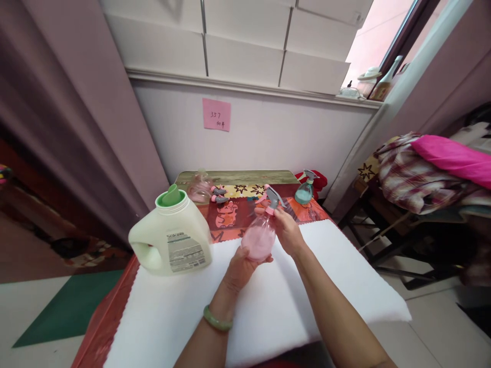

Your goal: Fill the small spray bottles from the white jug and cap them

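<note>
A pink see-through spray bottle (259,237) is held tilted above the white cloth, its grey and pink spray head (273,198) in place at the neck. My left hand (241,267) cups the bottle's base, closed around it. At the neck, just under the spray head, my right hand (286,229) grips with its fingers wrapped round the collar. Left of my hands stands a large cream jug (187,240) with a green spout (171,196) in its uncapped mouth and a printed label.
Clear pink bottles (200,188) and loose spray heads (219,195) lie at the table's back left. A green spray bottle (304,191) stands back right. White cloth (276,306) covers the table's front. Folded clothes (406,179) are piled at right.
</note>
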`<state>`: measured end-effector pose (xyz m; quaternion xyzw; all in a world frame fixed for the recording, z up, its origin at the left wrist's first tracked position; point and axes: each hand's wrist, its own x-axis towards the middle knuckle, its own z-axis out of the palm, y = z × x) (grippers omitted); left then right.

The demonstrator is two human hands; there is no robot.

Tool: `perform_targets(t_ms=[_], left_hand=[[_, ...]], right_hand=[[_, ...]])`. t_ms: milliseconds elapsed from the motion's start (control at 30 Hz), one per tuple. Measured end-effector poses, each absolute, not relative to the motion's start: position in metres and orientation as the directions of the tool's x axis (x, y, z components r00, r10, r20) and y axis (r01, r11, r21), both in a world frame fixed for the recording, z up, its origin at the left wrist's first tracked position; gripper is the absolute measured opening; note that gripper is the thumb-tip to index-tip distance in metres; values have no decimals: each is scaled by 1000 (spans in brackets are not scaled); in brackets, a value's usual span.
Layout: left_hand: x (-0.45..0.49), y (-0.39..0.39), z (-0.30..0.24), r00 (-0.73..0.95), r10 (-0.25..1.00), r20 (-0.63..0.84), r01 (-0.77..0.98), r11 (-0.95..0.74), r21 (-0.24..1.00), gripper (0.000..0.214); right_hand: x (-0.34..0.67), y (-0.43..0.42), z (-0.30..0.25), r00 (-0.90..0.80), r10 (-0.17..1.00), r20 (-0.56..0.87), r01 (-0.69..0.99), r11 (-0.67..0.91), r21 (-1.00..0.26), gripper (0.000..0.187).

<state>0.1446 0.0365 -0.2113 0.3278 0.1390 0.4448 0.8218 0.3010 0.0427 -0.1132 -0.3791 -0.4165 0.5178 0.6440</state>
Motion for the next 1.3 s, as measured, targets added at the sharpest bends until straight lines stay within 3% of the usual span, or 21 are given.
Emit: perform_targets(t_ms=[300, 467, 567, 700, 833, 1167, 1300], left_hand=[[154, 34, -208, 392, 914, 106, -615, 175, 769, 88], [157, 36, -209, 307, 944, 123, -601, 92, 794, 88], [154, 35, -207, 409, 905, 117, -645, 197, 738, 86], [147, 35, -206, 566, 819, 98, -657, 376, 653, 71], [144, 35, -207, 593, 799, 103, -654, 402, 641, 80], [149, 35, -208, 530, 834, 151, -650, 285, 705, 86], [153, 36, -211, 364, 920, 146, -624, 125, 771, 91]], right_hand=[[294, 48, -115, 299, 944, 141, -285, 229, -931, 43], [293, 51, -121, 414, 905, 98, -297, 236, -925, 54], [295, 48, -120, 366, 929, 62, -306, 183, -934, 56], [300, 40, -113, 157, 986, 59, -436, 123, -891, 63], [301, 38, -110, 133, 988, 77, -461, 130, -878, 56], [295, 43, -112, 273, 959, 74, -401, 183, -898, 49], [291, 43, -113, 330, 936, 122, -330, 235, -914, 48]])
